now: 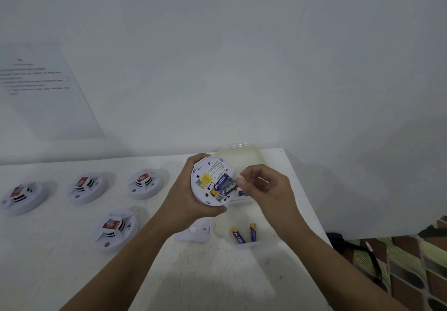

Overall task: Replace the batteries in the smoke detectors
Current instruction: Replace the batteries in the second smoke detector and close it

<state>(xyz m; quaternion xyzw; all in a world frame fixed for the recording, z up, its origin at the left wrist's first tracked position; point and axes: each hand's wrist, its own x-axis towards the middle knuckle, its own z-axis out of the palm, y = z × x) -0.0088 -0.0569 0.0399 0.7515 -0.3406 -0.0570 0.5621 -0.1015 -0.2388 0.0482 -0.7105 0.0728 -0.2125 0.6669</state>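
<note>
Head view: white table [60,250] with smoke detectors [145,183], white wall [242,68].

detectors [116,229] crowd the left, bare table [205,277] in front, clear box [249,245] at right, wall [242,68] behind

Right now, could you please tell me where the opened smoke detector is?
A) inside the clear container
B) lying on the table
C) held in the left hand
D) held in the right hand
C: the left hand grips the opened smoke detector above the table, while the right hand pinches a battery at its compartment.
</note>
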